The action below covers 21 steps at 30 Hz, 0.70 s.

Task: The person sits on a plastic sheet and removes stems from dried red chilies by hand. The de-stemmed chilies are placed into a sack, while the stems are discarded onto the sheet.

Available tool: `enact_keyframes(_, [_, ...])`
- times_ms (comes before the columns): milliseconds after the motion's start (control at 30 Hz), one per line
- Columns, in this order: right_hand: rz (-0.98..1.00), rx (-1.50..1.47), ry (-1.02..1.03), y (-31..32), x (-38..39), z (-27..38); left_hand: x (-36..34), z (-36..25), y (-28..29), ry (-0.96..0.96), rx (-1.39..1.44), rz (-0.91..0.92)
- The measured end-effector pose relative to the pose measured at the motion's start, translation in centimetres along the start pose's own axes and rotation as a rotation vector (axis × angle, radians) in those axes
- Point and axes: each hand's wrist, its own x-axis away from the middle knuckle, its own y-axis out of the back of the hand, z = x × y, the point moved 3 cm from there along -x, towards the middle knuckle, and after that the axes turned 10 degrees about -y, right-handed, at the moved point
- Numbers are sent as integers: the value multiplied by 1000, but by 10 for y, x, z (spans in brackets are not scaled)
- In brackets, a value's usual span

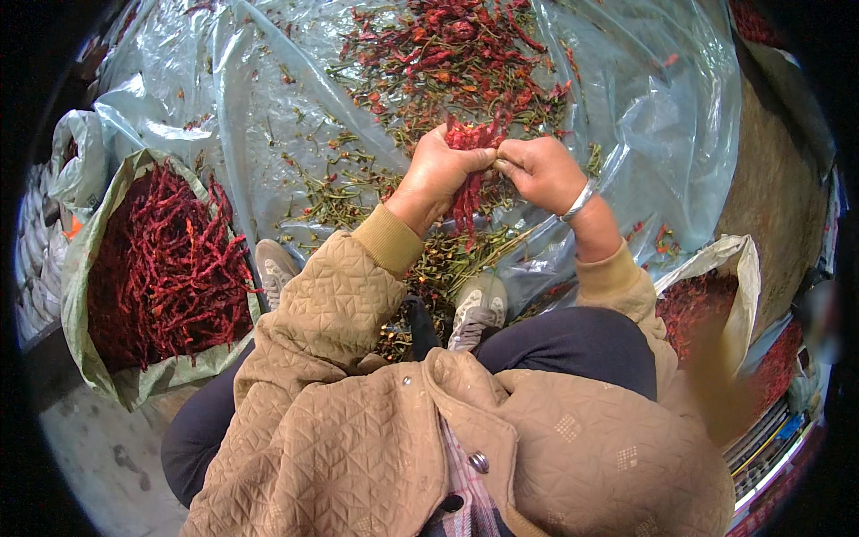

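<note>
A bunch of dried red chili peppers (466, 208) is gripped in my left hand (442, 170), some tips hanging below the fist and others poking out above. My right hand (542, 170), with a silver bracelet at its wrist, is closed in a pinch against the left thumb, at the edge of the bunch. What exactly the right fingers pinch is too small to make out. Beyond both hands lies a loose heap of red chilies (438, 54) mixed with green stems. More plucked stems (335, 192) are scattered below and to the left.
Clear plastic sheeting (259, 107) covers the ground ahead. An open sack (76, 295) full of long dried chilies stands at my left; another sack (750, 268) with red chilies stands at my right. My shoes (479, 309) rest at the sheet's near side among stems.
</note>
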Motion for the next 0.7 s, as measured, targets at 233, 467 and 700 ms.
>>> enact_keyframes(233, [-202,-143,7,-5,6,21,4,-19,-6,-365,-212,-71])
enact_keyframes(467, [86,-768,-122,-7,2,17,13,-33,1,-194,63,-2])
enact_keyframes(700, [249,375,-24,-64,16,33,41,-6,29,-543,-1084,-112])
